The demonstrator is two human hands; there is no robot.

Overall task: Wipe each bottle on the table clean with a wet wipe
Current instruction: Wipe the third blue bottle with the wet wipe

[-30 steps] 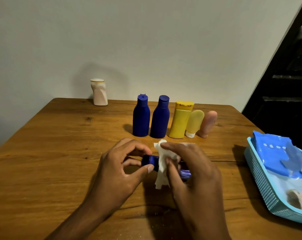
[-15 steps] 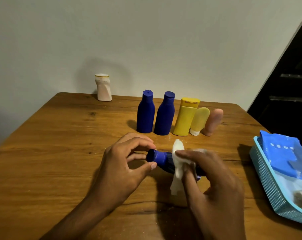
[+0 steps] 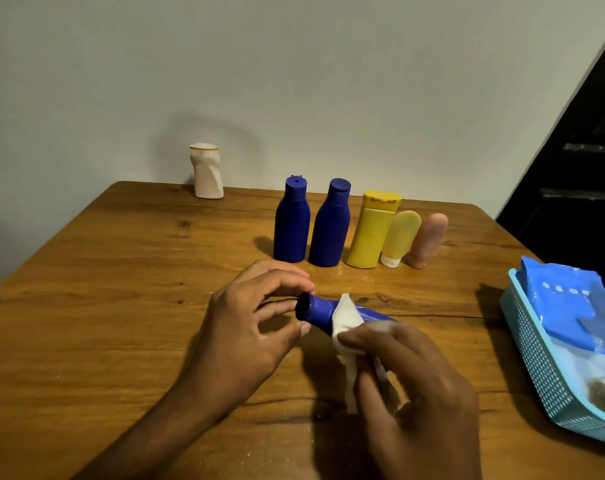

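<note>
Two hands are working over the wooden worktop (image 3: 121, 289); your left hand (image 3: 245, 334) is pinching the cap end of a dark blue bottle (image 3: 316, 310) between curled fingertips and thumb, so that grip is closed round the cap; the bottle is lying tilted on its side, cap pointing left, held just above the worktop — whether its far end is touching the wood, you cannot tell. Your right hand (image 3: 419, 382) is pressing a white wet wipe (image 3: 346, 327) against the bottle's body; its fingers are curling round the wipe and that grip is closed on it, with a loose tail of wipe hanging down between your fingers.

Five more containers are standing in a row beyond your hands: two upright blue bottles (image 3: 291, 225) side by side, a yellow bottle (image 3: 374, 233) leaning just beside them, then a pale yellow tube (image 3: 400, 237) on its white cap and a pink tube (image 3: 427, 239), these last three touching or nearly so. Well apart, at the back left edge by the wall, a white bottle (image 3: 207, 171) is standing alone.

At the right edge, a light blue mesh basket (image 3: 533, 351) is holding a blue wipe packet (image 3: 568, 306); something pale and blurred is lying in its near corner.
</note>
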